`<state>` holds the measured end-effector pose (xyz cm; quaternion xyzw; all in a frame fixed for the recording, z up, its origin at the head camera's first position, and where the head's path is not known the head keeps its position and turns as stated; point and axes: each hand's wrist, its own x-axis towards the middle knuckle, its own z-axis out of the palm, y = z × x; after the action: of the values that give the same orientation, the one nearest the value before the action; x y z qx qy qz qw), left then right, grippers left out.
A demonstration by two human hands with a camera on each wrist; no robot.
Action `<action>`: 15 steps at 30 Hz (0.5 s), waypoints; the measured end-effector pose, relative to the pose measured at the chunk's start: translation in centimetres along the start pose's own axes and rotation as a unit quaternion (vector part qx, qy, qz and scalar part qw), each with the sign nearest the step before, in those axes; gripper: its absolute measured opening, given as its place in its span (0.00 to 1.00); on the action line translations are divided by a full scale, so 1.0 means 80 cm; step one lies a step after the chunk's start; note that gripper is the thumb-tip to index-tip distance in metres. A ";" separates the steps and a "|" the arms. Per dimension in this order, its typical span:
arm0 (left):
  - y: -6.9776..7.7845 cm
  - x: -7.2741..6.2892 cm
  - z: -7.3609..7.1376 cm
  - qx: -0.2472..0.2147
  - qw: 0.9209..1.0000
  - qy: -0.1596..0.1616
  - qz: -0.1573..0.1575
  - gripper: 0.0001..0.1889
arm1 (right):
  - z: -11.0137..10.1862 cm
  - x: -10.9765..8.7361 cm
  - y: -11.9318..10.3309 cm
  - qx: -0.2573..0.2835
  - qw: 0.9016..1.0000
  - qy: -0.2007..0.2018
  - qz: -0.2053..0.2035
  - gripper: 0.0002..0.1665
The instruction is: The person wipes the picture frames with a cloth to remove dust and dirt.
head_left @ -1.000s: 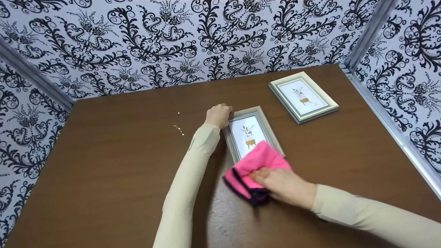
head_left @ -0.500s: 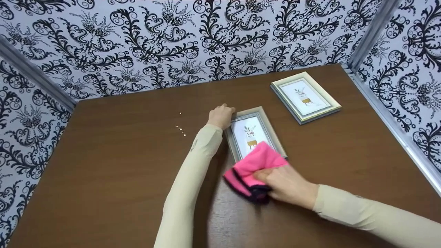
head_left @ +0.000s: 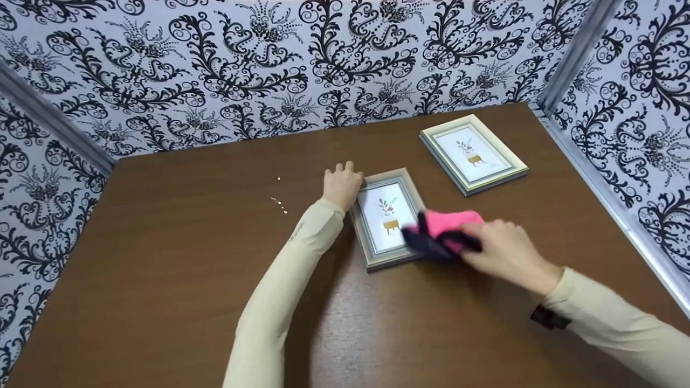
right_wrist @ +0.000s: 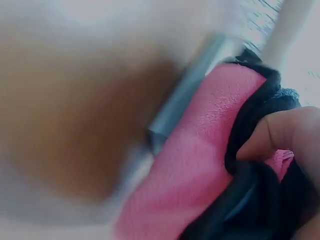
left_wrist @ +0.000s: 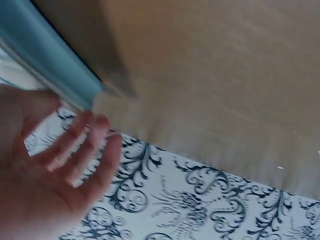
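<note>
A light-framed picture [head_left: 385,218] with a plant-in-a-pot print lies face up near the middle of the brown table. At its far left corner is my left hand [head_left: 343,184], fingers spread; the left wrist view shows the thumb [left_wrist: 40,106] against the frame's corner and the other fingers loosely bent beyond it. My right hand [head_left: 506,250] grips a pink cloth [head_left: 450,221] with dark edging, bunched over the frame's near right side and covering part of it. In the right wrist view, the thumb [right_wrist: 280,132] presses into the cloth's dark border.
Another framed picture [head_left: 474,153], apparently stacked on a second frame, lies at the far right of the table [head_left: 178,269]. Small pale flecks [head_left: 278,202] dot the surface left of my left hand. Patterned walls [head_left: 242,70] with metal corner posts enclose the back and sides.
My right hand has moved right and away from me with the cloth, uncovering the frame's near left corner. My left hand stays at the far left corner, its fingers more spread.
</note>
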<state>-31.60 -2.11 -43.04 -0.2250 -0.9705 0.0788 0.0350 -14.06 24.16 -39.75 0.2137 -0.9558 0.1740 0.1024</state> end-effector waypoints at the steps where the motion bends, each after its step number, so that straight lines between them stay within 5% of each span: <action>1: 0.003 -0.005 -0.001 0.010 1.000 0.004 0.001 0.15 | -0.006 0.006 0.002 0.016 1.000 0.003 0.008 0.10; 5: 0.021 -0.035 -0.009 0.027 0.999 0.025 0.029 0.15 | -0.025 0.029 0.012 0.078 0.996 0.030 0.036 0.09; 8: 0.046 -0.071 -0.017 0.034 0.995 0.041 0.087 0.12 | -0.030 0.047 0.016 0.089 0.994 0.058 0.040 0.07; 12: 0.081 -0.122 -0.022 0.041 0.981 0.057 0.181 0.10 | -0.026 0.072 0.016 0.081 0.993 0.076 0.029 0.07; 15: 0.099 -0.147 -0.018 0.053 0.971 0.083 0.219 0.10 | -0.019 0.089 0.012 0.093 0.993 0.070 0.025 0.11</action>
<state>-17.46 -0.09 -43.31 -0.4354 -0.8858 0.1172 0.1098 -20.57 22.87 -36.74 0.1854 -0.9312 0.2790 0.1440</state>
